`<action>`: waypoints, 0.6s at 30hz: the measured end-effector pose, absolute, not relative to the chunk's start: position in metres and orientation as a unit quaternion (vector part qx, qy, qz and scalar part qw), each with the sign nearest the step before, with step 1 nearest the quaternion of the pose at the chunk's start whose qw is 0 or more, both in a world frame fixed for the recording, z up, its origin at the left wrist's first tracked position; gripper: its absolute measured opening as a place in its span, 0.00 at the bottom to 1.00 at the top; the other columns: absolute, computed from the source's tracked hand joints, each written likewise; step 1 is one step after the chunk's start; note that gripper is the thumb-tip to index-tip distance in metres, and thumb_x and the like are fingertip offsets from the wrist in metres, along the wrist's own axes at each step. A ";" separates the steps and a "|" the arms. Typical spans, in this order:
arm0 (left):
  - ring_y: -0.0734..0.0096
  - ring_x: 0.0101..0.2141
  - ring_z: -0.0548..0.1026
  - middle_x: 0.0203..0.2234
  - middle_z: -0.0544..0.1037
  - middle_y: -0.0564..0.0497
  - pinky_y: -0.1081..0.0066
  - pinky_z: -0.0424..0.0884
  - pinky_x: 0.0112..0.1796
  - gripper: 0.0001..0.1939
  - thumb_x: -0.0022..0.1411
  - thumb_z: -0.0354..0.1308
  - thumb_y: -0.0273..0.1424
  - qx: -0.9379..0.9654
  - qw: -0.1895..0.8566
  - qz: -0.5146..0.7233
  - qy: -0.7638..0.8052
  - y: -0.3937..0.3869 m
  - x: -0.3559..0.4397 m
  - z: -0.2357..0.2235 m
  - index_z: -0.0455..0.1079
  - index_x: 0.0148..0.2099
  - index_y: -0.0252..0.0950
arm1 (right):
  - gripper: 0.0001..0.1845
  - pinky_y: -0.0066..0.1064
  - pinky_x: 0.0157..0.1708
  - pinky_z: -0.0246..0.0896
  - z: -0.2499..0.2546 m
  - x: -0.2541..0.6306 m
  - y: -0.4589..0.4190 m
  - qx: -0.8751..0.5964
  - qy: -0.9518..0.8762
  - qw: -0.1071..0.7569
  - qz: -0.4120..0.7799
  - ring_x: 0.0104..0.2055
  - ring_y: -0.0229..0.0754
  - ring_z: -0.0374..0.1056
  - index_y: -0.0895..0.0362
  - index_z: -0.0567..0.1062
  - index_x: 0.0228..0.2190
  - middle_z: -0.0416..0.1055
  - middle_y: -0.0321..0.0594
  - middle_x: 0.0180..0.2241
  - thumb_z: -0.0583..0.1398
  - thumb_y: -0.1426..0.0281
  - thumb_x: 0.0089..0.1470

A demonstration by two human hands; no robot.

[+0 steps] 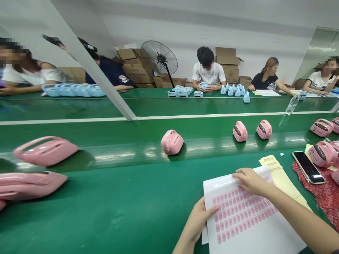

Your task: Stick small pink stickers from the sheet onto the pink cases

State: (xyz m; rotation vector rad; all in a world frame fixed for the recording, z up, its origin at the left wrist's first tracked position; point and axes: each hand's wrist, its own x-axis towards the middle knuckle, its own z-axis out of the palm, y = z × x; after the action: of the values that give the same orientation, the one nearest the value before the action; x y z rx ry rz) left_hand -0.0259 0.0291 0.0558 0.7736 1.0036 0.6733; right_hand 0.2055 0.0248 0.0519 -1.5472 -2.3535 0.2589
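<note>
— How do we have our hands just now?

— Our left hand [198, 220] comes up from the bottom edge and grips the left border of the white sticker sheet [246, 218], thumb on top, the other fingers hidden beneath it. Our right hand [251, 181] reaches in from the right, palm down on the sheet's upper part, fingers loosely together, resting flat rather than pinching.

— And where does the sheet lie?

— On the green table [119, 204] before us, its lower corner cut off by the picture's edge, with yellow sheets [280, 178] tucked under its right side.

— What can't we make out?

— The rows of pink stickers are too small to read. The pink cases [31, 165] at left are smeared, and the phone [308, 167] lies on a red cloth [328, 197] that is partly out of view.
</note>
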 end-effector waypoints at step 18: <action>0.69 0.21 0.71 0.18 0.72 0.55 0.71 0.69 0.24 0.18 0.42 0.64 0.45 0.491 0.488 0.449 0.565 0.007 -0.032 0.075 0.67 0.27 0.36 | 0.19 0.27 0.28 0.55 0.094 0.180 0.012 -0.538 -0.801 0.085 0.248 0.35 0.45 0.71 0.50 0.75 0.36 0.77 0.37 0.32 0.64 0.56 0.41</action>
State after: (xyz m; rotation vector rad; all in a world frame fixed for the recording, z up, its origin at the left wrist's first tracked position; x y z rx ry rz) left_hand -0.0317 0.0065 0.0754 1.1923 1.3726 1.0921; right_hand 0.1798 0.0119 0.0940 -1.6054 -2.3878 0.7381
